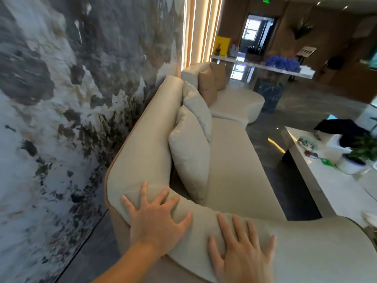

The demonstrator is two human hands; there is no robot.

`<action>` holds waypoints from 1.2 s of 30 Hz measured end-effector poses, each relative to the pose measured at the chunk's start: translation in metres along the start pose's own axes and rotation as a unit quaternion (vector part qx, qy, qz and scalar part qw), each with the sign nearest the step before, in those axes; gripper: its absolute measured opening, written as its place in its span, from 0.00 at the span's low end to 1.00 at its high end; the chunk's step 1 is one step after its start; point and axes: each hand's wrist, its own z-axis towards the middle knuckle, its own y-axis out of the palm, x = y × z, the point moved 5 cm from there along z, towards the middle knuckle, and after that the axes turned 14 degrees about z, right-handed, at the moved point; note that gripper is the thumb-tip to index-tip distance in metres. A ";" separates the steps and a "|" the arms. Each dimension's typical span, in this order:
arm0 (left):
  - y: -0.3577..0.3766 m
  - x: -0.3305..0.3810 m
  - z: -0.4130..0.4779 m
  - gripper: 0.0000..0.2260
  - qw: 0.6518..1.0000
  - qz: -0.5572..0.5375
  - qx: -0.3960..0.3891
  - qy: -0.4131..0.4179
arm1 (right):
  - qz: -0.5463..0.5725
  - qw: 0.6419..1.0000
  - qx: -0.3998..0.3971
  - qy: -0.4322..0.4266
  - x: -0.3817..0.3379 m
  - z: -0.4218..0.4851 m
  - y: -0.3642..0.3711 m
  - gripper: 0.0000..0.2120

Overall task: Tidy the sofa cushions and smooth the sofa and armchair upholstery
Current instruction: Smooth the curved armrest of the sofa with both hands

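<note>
A long cream sofa [232, 160] runs away from me along the marble wall. Its padded armrest [306, 248] curves across the bottom of the view. My left hand [155, 221] lies flat on the armrest's corner with fingers spread. My right hand [242, 250] presses flat on the armrest further right, fingers also spread. Two cream cushions lean upright against the backrest, the near one [189, 160] and the one behind it [197, 109]. A tan cushion [208, 86] stands further back, with another tan one behind it.
A marble-patterned wall [61, 99] rises close behind the sofa on the left. A white coffee table [330, 180] with a potted plant [361, 154] and small items stands to the right. A dark glossy floor strip [271, 144] separates sofa and table. A counter stands far back.
</note>
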 end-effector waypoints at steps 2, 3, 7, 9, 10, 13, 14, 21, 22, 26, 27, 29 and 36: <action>0.001 -0.004 0.011 0.34 1.000 -0.010 0.009 0.002 | -0.001 1.000 0.008 0.005 -0.007 0.007 0.002 0.30; 0.002 -0.007 0.017 0.34 1.000 -0.011 0.012 0.005 | -0.003 1.000 0.012 0.009 -0.010 0.010 0.004 0.29; 0.007 -0.019 0.044 0.33 0.999 -0.015 0.025 0.019 | -0.004 1.000 0.024 0.020 -0.027 0.030 0.015 0.29; 0.009 -0.026 0.060 0.33 0.999 -0.017 0.035 0.024 | -0.006 0.999 0.026 0.019 -0.035 0.042 0.023 0.29; 0.009 -0.030 0.069 0.33 0.999 -0.018 0.038 0.027 | -0.003 0.999 0.024 0.021 -0.038 0.049 0.028 0.30; 0.012 -0.044 0.095 0.34 0.998 -0.027 0.043 0.033 | -0.034 0.999 0.008 0.026 -0.050 0.068 0.048 0.32; 0.013 -0.049 0.103 0.34 0.998 -0.030 0.042 0.036 | -0.048 0.998 0.009 0.027 -0.055 0.074 0.053 0.33; 0.020 -0.089 0.143 0.33 0.998 -0.031 0.036 0.042 | -0.012 0.999 0.037 0.035 -0.098 0.098 0.074 0.29; 0.020 -0.093 0.147 0.33 0.998 -0.032 0.037 0.044 | -0.007 0.999 0.031 0.035 -0.104 0.099 0.077 0.30; 0.023 -0.109 0.160 0.33 0.998 -0.025 0.033 0.047 | -0.012 0.998 0.031 0.048 -0.121 0.107 0.083 0.30; 0.024 -0.112 0.162 0.33 0.998 -0.021 0.028 0.049 | 0.010 0.998 0.032 0.050 -0.123 0.109 0.083 0.29; 0.026 -0.116 0.167 0.32 0.998 -0.009 0.023 0.050 | 0.010 0.998 0.009 0.058 -0.128 0.114 0.089 0.31; 0.025 -0.096 0.173 0.35 0.979 0.079 0.018 0.187 | 0.038 0.995 -0.093 0.012 -0.098 0.149 0.088 0.35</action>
